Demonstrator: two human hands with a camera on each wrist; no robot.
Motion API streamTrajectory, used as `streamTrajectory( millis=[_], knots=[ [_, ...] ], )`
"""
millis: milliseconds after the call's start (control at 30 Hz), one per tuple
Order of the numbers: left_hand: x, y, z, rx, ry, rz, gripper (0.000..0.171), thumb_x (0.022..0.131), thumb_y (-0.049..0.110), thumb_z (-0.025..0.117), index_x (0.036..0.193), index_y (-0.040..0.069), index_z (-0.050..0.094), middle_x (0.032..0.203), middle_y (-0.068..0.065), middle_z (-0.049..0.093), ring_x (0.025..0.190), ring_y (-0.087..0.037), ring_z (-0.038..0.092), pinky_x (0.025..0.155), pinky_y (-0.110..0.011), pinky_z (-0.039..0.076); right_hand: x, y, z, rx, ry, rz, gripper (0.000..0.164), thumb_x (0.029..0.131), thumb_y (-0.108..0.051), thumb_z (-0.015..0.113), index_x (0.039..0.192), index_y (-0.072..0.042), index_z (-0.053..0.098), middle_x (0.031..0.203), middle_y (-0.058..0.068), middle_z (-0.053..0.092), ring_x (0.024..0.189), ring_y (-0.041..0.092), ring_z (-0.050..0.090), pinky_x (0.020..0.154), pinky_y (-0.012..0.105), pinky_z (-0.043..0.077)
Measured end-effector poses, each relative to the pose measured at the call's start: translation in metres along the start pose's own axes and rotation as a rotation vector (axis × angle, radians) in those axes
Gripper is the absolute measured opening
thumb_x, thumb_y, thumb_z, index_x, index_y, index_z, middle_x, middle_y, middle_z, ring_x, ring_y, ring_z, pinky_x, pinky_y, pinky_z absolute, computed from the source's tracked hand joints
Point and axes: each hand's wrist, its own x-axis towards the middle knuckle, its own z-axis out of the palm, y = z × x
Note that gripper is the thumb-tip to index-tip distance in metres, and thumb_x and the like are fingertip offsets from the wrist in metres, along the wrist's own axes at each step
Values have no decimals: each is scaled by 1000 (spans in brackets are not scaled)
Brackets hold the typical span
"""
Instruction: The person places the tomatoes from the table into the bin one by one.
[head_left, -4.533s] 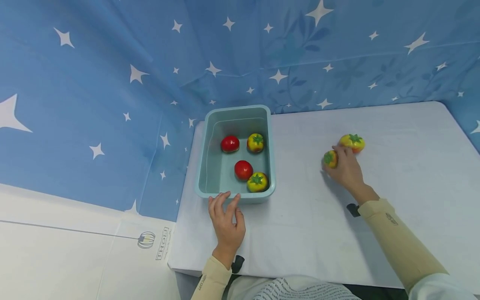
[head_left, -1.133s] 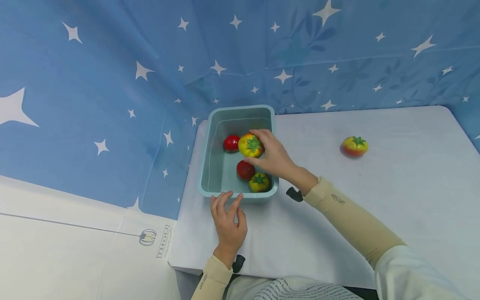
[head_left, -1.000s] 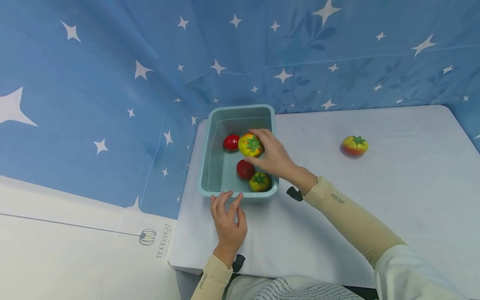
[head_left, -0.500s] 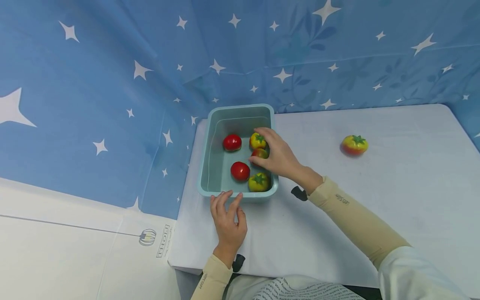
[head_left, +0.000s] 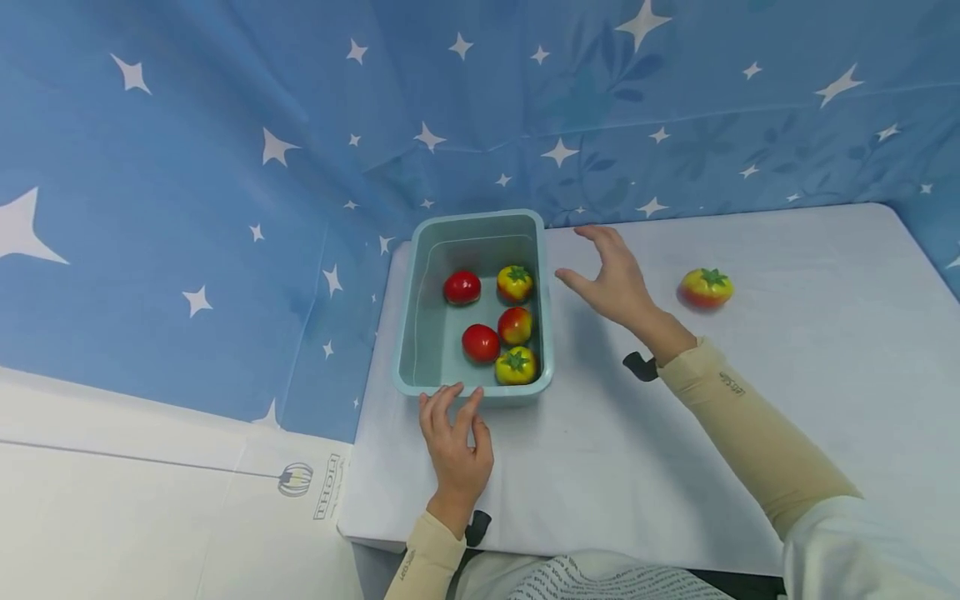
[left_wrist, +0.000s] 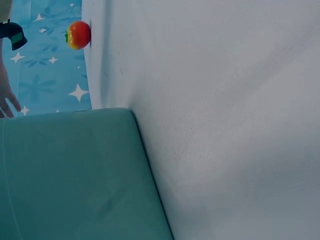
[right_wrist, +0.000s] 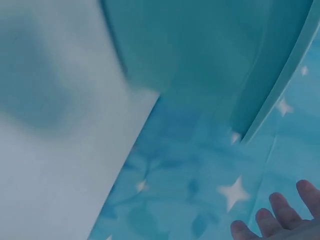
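Observation:
A light teal plastic bin (head_left: 480, 218) holds several toy tomatoes, among them a red one (head_left: 462, 287), a yellow one with a green calyx (head_left: 515, 284) and a red-yellow one (head_left: 515, 326) lying against the right wall. My left hand (head_left: 457, 458) has its fingertips at the bin's near rim, fingers relaxed. In the air just right of the bin, my right hand (head_left: 618, 283) holds nothing, its thumb and fingers spread apart. Another yellow-red tomato (head_left: 706, 288) lies on the table, to the right of that hand. The right wrist view shows only some fingertips (right_wrist: 286, 212) beside the bin's outer wall (right_wrist: 200, 55).
A white cloth covers the table (head_left: 637, 467). A blue curtain with white stars (head_left: 480, 108) hangs along the table's back and left sides. The bin stands near the table's left edge.
My right hand has brought a tomato from the table into the bin and let it go beside the right wall. It has since drawn back to the right. The left hand has stayed put.

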Motion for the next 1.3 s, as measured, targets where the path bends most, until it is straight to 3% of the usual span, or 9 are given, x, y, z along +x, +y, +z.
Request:
streamTrajectory(
  millis=[367, 533, 800, 1033, 1300],
  knots=[
    [-1, -2, 0, 0, 9, 0, 34, 85, 4, 50, 113, 8, 69, 122, -17, 56, 115, -38, 46, 113, -55, 18, -6, 60, -38, -56, 99, 171, 64, 90, -36, 64, 143, -6, 44, 149, 17, 37, 139, 35, 34, 111, 57, 28],
    [-1, -3, 0, -1, 10, -2, 34, 85, 4, 50, 113, 8, 69, 122, -17, 56, 115, -39, 46, 113, -55, 18, -14, 81, -44, -50, 150, 231, 58, 90, -37, 62, 135, -2, 50, 148, 17, 37, 140, 34, 31, 112, 57, 25],
    [-2, -5, -1, -2, 10, 4, 36, 84, 3, 50, 113, 8, 69, 122, -17, 56, 117, -37, 46, 112, -55, 20, -28, 115, -48, -70, 232, 322, 60, 90, -35, 60, 137, -1, 48, 151, 18, 31, 141, 34, 29, 113, 55, 24],
    [-1, -5, -1, 4, 6, 2, 36, 83, 3, 50, 114, 9, 69, 122, -16, 57, 117, -35, 45, 112, -54, 21, -35, 140, -50, -129, 217, 444, 67, 91, -37, 58, 144, 0, 40, 156, 19, 19, 145, 37, 18, 114, 57, 20],
    [-2, -5, -2, 9, -7, -6, 37, 84, 3, 50, 115, 9, 69, 122, -16, 56, 118, -34, 45, 112, -54, 20, -40, 157, -55, -121, 202, 681, 77, 88, -30, 56, 153, -4, 24, 160, 21, -1, 144, 45, 5, 112, 62, 18]
  ],
)
